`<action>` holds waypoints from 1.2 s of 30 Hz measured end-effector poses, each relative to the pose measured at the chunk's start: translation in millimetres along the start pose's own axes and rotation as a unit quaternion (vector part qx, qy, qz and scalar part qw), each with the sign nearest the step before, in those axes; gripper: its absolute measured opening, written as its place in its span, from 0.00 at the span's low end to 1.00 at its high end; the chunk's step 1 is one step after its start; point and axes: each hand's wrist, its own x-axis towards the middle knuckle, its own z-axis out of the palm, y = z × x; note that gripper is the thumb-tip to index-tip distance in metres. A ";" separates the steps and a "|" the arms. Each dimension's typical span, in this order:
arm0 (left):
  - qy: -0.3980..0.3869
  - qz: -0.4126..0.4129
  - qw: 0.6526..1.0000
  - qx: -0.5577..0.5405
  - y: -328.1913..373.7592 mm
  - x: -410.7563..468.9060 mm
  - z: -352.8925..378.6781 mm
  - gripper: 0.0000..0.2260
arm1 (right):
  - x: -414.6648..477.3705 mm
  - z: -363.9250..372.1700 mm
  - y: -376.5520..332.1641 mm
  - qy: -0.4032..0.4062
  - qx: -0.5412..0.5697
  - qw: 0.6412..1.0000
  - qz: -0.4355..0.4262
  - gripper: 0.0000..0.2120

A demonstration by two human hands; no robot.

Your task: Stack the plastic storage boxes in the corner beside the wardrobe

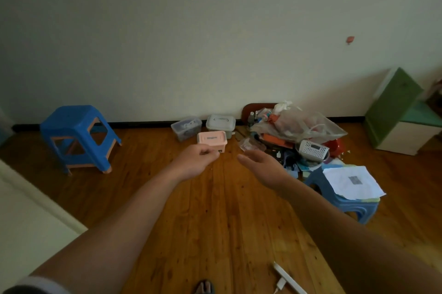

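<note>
We record both bare forearms stretched forward over the wooden floor [215,222]. The left hand [196,162] is held back-up, fingers curled in against the thumb, with nothing seen in them. The right hand [260,166] is extended, fingers straight and relaxed, holding nothing. A blue stool [79,138] stands well to the left of the left hand. Past both hands, by the wall [215,30], sit a white lidded box [221,123] and a clear box [186,128]. The pink box [211,140] lies on the floor directly past the left hand's fingers.
</note>
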 end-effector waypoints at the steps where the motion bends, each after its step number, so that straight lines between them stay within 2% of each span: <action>1: 0.002 0.005 1.000 -0.006 -1.4 12.7 -4.3 0.13 | 10.1 0.5 -3.5 0.002 -0.004 1.000 0.001 0.28; 14: -0.008 0.006 0.999 -0.032 -19.8 155.1 -83.5 0.17 | 153.5 10.8 -75.3 0.003 -0.077 0.997 -0.001 0.28; 22: -0.026 0.009 1.000 -0.013 -16.3 209.4 -97.9 0.17 | 201.2 0.0 -84.7 0.003 -0.062 0.998 0.009 0.27; 27: -0.038 0.018 0.999 0.007 -5.7 249.1 -97.9 0.17 | 234.9 -12.8 -87.4 0.002 -0.052 0.999 0.001 0.29; 36: -0.053 0.043 0.997 -0.022 35.7 359.6 -75.1 0.15 | 326.3 -79.0 -74.5 0.015 -0.061 0.998 -0.002 0.28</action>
